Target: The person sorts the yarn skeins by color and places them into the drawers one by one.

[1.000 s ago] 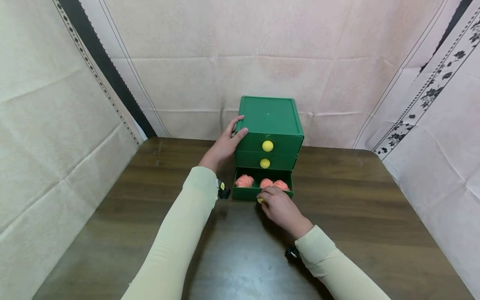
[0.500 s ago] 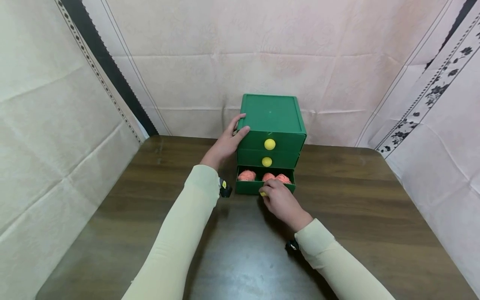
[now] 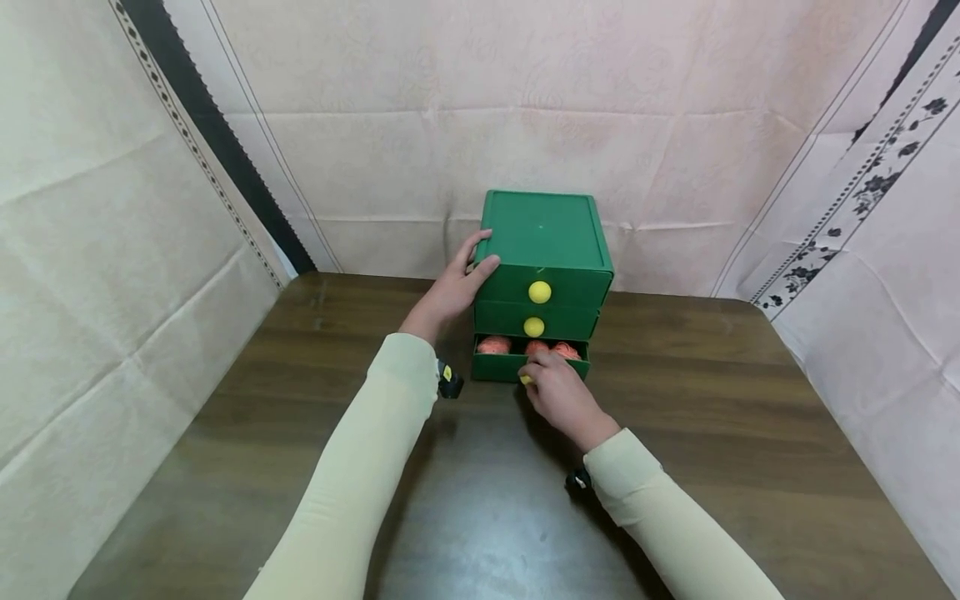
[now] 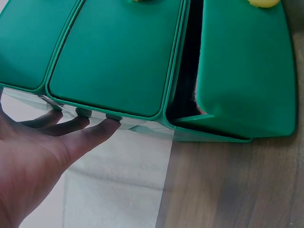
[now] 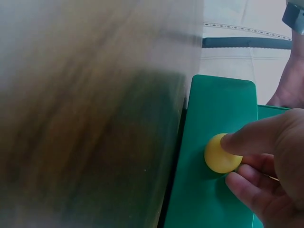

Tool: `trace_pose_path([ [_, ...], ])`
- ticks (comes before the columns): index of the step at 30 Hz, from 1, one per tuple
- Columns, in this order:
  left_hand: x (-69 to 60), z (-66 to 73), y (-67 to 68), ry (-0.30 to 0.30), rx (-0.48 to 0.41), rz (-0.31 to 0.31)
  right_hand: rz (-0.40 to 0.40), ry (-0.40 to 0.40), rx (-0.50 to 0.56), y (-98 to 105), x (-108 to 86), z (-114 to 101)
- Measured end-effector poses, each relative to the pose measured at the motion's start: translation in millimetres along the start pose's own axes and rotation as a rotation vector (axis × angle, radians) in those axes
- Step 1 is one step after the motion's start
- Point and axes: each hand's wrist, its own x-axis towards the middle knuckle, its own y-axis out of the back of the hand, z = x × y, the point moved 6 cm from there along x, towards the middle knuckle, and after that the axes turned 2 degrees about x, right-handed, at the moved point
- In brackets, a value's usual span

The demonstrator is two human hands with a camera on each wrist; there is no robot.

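Observation:
A green cabinet (image 3: 546,229) with three stacked drawers stands on the table. Its bottom drawer (image 3: 495,367) is partly out and holds pink yarn balls (image 3: 494,345). My right hand (image 3: 561,394) pinches the yellow round knob (image 5: 222,154) of that drawer between thumb and fingers, as the right wrist view shows. My left hand (image 3: 452,289) rests against the cabinet's left side, thumb near the top front edge. In the left wrist view its fingers (image 4: 97,135) are extended and touch the side wall. The upper two drawers, each with a yellow knob (image 3: 539,292), are closed.
The brown wooden table (image 3: 480,500) spreads around the cabinet. Behind it hangs a pale cloth (image 3: 450,108), with more cloth at both sides. A dark strip (image 3: 225,142) runs down the left cloth's edge.
The bottom drawer has slid further into the cabinet, with my right hand moving forward on its knob. Less of the yarn balls shows. My left hand keeps its place on the cabinet.

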Motion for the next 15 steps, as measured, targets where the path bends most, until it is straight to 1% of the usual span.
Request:
trace_pose_path([
  [11, 0.8, -0.3, -0.4, -0.009, -0.026, -0.006, 0.006, -0.010, -0.003, -4.6, 7.8, 10.1],
  [15, 1.5, -0.5, 0.0, -0.014, -0.016, -0.001, 0.012, -0.018, -0.008, -5.4, 10.4, 13.1],
])
